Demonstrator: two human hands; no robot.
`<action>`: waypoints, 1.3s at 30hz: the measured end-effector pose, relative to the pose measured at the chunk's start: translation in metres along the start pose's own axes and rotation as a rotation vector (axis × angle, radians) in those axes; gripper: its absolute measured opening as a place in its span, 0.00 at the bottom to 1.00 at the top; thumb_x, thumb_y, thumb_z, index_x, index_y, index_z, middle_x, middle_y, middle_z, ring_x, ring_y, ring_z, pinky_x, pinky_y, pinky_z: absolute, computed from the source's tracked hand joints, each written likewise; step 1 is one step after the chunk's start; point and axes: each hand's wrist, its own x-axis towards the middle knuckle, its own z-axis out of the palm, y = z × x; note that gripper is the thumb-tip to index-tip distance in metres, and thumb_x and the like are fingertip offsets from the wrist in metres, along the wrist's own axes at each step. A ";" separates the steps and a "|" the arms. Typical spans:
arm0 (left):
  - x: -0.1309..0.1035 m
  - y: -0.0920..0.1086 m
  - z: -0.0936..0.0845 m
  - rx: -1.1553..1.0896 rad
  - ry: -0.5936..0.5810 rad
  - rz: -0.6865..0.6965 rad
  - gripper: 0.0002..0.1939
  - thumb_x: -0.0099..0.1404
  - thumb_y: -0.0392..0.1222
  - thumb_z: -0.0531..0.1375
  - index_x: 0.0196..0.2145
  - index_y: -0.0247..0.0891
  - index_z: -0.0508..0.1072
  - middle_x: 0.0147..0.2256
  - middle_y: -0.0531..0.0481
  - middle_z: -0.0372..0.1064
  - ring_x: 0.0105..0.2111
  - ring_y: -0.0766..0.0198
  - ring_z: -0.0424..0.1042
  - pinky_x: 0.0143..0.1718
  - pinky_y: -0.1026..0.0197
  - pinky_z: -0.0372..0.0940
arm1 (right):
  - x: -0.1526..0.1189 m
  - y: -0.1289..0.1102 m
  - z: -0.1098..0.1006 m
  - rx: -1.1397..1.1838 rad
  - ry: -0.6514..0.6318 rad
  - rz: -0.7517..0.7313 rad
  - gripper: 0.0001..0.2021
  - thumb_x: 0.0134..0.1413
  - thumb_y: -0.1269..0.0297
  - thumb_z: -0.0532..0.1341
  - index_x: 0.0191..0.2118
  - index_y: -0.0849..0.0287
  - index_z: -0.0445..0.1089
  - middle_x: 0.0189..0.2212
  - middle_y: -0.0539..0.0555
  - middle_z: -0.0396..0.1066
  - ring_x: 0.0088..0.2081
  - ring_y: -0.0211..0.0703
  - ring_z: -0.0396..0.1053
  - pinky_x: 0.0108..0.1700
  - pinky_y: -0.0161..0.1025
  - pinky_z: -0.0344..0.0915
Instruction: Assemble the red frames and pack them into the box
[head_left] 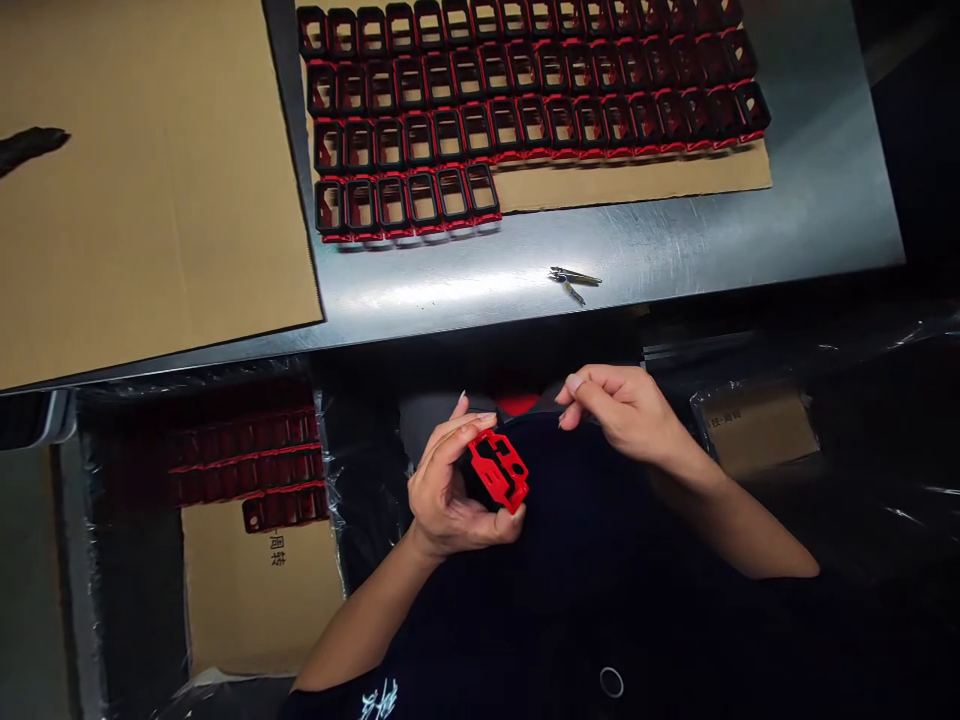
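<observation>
My left hand grips a red and black plastic frame by its ends, between fingers and thumb, in front of my body. The frame's red face, with cut-outs and a round hole, is turned up. To the right of it, apart from the frame, my right hand is closed in a pinch with curled fingers. Whatever may be between those fingertips is too small to make out. Ahead of both hands a small pair of nippers lies with its handles apart on the metal table.
Rows of similar black and red frames stand on cardboard at the table's back. A large cardboard sheet covers the left side. Below left, a plastic-lined box holds more frames on cardboard. Another lined box with cardboard sits at right.
</observation>
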 end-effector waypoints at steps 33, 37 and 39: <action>0.001 -0.004 0.000 -0.024 -0.023 0.037 0.43 0.55 0.53 0.68 0.64 0.35 0.63 0.47 0.38 0.77 0.47 0.47 0.78 0.58 0.27 0.65 | -0.004 -0.002 0.004 -0.035 -0.003 -0.014 0.17 0.61 0.56 0.61 0.24 0.59 0.71 0.17 0.49 0.70 0.21 0.36 0.65 0.26 0.34 0.59; -0.002 -0.006 0.000 -0.021 -0.032 0.017 0.43 0.56 0.54 0.68 0.65 0.38 0.62 0.48 0.39 0.77 0.47 0.47 0.78 0.58 0.28 0.65 | -0.006 -0.002 0.013 0.079 -0.184 0.007 0.09 0.59 0.62 0.62 0.37 0.60 0.77 0.26 0.51 0.78 0.28 0.39 0.72 0.33 0.34 0.65; -0.002 -0.006 0.000 -0.024 -0.031 0.019 0.43 0.57 0.54 0.68 0.66 0.37 0.62 0.48 0.38 0.77 0.48 0.47 0.77 0.58 0.28 0.65 | -0.007 -0.002 0.015 0.117 -0.257 0.015 0.08 0.58 0.64 0.61 0.36 0.61 0.77 0.26 0.52 0.78 0.29 0.39 0.73 0.34 0.34 0.66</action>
